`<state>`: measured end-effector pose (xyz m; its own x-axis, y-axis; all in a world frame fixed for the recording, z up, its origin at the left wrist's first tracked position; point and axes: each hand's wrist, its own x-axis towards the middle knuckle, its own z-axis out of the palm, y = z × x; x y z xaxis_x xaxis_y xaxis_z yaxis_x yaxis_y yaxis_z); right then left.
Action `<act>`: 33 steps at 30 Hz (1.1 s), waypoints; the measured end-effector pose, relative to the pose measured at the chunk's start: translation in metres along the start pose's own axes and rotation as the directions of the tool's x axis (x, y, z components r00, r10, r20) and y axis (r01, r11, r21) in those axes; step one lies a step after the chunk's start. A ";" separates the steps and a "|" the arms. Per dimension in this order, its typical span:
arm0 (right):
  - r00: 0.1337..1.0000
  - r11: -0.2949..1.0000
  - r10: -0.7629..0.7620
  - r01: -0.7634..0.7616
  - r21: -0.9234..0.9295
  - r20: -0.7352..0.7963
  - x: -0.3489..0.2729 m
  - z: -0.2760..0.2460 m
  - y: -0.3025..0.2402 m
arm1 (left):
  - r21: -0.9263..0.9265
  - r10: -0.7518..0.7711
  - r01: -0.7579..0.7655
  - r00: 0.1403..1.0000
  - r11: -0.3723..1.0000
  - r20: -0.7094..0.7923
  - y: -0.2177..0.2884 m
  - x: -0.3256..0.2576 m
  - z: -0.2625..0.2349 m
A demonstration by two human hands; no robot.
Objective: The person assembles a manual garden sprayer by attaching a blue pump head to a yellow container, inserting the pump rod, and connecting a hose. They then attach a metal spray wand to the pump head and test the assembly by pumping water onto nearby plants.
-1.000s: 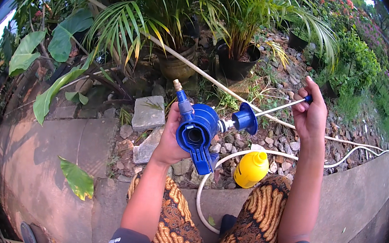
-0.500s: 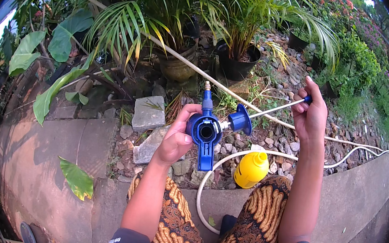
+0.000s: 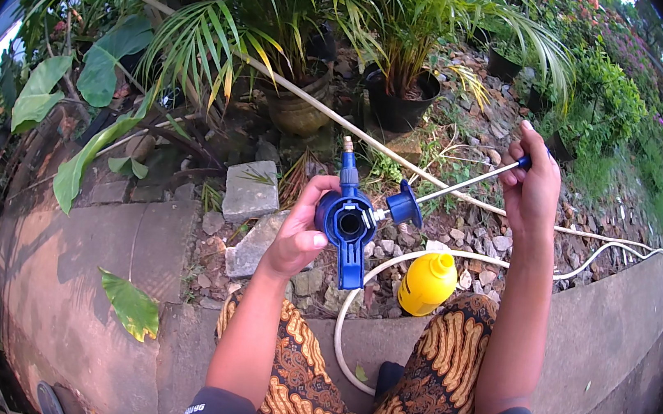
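Observation:
My left hand (image 3: 298,232) is closed round the side of a blue spray bottle head (image 3: 352,224), whose brass-tipped nozzle (image 3: 348,155) points away from me. Its round opening faces up toward me. A thin pale pump rod (image 3: 467,181) sticks out to the right through a flared blue collar (image 3: 405,206), which stands a little off the head. At the rod's far end, my right hand (image 3: 531,182) pinches the small blue tip (image 3: 525,162). Below, between my right knee and the stones, stands a yellow sprayer bottle (image 3: 429,285) with its mouth uncovered.
A cream hose (image 3: 340,324) curls round the bottle and runs off to the right. Beyond lie a long pale pole (image 3: 319,106), loose stones, concrete blocks (image 3: 251,191) and potted palms (image 3: 400,104). A fallen leaf (image 3: 129,305) rests on the paving at left.
The rod tilts slightly more steeply, its tip in my right hand a little higher. The left hand and sprayer head have barely moved. The whole view has shifted slightly.

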<state>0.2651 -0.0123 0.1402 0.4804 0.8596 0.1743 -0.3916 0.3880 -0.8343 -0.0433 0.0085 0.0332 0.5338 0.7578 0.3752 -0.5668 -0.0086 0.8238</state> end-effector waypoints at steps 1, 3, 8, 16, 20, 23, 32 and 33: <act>1.000 1.000 -0.011 0.012 -0.027 0.022 0.000 0.000 -0.002 | 0.003 -0.006 0.006 1.000 1.000 0.004 -0.001 0.000 0.000; 0.998 0.998 -0.026 0.029 -0.055 0.064 0.000 -0.004 -0.009 | 0.005 -0.023 0.023 1.000 1.000 0.015 -0.003 0.001 -0.002; 0.981 0.903 -0.166 0.193 -0.383 0.105 0.004 -0.042 -0.047 | 0.064 -0.120 0.120 0.993 0.991 -0.006 -0.011 0.002 -0.013; 0.987 0.348 -0.121 0.146 -0.926 0.110 0.022 -0.091 -0.011 | 0.144 -0.186 0.189 0.982 0.971 -0.037 -0.021 0.007 -0.023; 0.995 0.319 -0.060 0.099 -0.943 0.084 0.030 -0.102 0.009 | 0.240 -0.253 0.245 0.967 0.939 0.003 -0.024 0.005 -0.020; 0.999 0.433 -0.038 0.029 -0.901 0.013 0.035 -0.107 0.016 | 0.181 -0.254 0.246 0.967 0.952 0.023 -0.027 0.004 -0.016; 0.961 0.868 0.191 -0.261 -0.422 -0.202 0.051 -0.140 0.037 | 0.352 -0.604 0.551 0.795 0.757 0.055 -0.090 -0.002 -0.040; 0.941 0.897 0.254 -0.316 -0.310 -0.225 0.051 -0.143 0.041 | 0.482 -0.705 0.608 0.708 0.631 0.029 -0.109 -0.006 -0.043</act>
<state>0.3863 0.0000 0.0401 0.5288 0.8325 -0.1654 -0.2594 -0.0270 -0.9654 -0.0120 0.0327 -0.0772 0.7962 0.5238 -0.3029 0.2695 0.1412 0.9526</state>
